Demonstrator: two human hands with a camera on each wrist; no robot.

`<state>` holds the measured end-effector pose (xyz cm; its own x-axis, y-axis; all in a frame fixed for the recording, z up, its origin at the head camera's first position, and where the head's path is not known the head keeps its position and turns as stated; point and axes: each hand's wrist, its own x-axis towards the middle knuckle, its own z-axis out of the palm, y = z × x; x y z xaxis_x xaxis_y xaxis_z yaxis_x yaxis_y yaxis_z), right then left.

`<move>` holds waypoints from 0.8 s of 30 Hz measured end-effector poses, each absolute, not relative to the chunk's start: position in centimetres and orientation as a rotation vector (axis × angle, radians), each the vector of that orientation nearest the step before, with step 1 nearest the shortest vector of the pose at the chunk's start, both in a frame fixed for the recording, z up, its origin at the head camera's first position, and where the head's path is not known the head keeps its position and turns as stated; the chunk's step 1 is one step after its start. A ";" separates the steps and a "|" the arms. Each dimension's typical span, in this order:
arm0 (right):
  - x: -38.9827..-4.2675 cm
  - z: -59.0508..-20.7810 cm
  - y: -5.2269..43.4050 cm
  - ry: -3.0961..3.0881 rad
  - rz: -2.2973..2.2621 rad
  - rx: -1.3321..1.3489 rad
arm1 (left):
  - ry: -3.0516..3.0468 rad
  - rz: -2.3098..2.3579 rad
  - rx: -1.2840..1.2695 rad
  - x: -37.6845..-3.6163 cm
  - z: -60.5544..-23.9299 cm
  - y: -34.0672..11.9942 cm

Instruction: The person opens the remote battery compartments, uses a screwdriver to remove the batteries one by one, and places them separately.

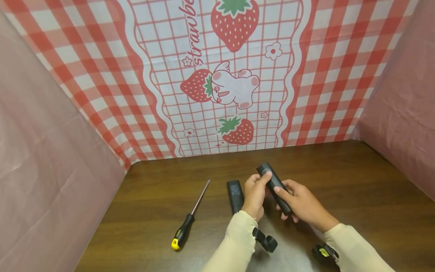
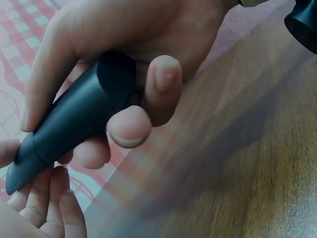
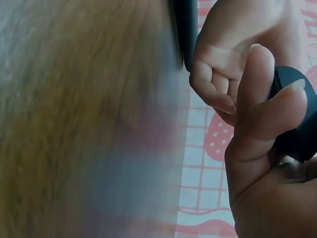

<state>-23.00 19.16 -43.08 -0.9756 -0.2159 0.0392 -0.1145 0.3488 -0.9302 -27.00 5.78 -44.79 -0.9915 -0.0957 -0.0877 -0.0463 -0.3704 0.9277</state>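
Hands, two: left hand [image 1: 255,194], bare; right hand [image 1: 302,202], bare.
Sleeves, two: left sleeve [image 1: 232,243] and right sleeve [image 1: 357,245], long, pale cream, plain cloth, lightly creased, ending at the wrists.
Left wrist unit [image 1: 270,243]: black, compact, rounded outer end, on a black band [image 1: 257,235] at the cuff.
Right wrist unit [image 1: 318,251]: black, worn on the inner side of the wrist, bearing one yellow-green patch [image 1: 324,252].

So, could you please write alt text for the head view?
A person's left hand and right hand hold a long black bar over a brown table; a second black bar and a screwdriver lie to the left.
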 end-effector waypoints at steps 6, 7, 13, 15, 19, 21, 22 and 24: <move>-23.0 -43.0 18.9 2.488 -1.759 -0.318 | -1.715 -2.554 0.173 -27.1 -44.6 6.1; -23.0 -43.0 18.8 2.478 -1.772 -0.316 | -1.706 -2.555 0.171 -27.2 -44.7 6.1; -22.9 -43.1 18.5 2.436 -1.823 -0.291 | -1.687 -2.570 0.161 -27.4 -44.7 6.3; -22.9 -43.1 18.4 2.439 -1.829 -0.281 | -1.678 -2.595 0.141 -27.4 -44.6 6.3; -22.8 -43.1 18.2 2.448 -1.833 -0.275 | -1.603 -2.736 0.048 -27.4 -44.7 6.3; -22.8 -43.1 18.1 2.449 -1.833 -0.278 | -1.544 -2.832 -0.004 -27.3 -44.7 6.4; -22.8 -43.2 18.0 2.446 -1.837 -0.280 | -1.517 -2.871 -0.024 -27.3 -44.7 6.4; -22.7 -43.2 17.9 2.443 -1.840 -0.285 | -1.468 -2.930 -0.053 -27.3 -44.8 6.4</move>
<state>-22.70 17.91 -43.20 -0.9803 -0.1895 0.0553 -0.1055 0.2661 -0.9582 -27.28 6.37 -44.75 -0.9902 0.1360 -0.0319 -0.1070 -0.5915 0.7991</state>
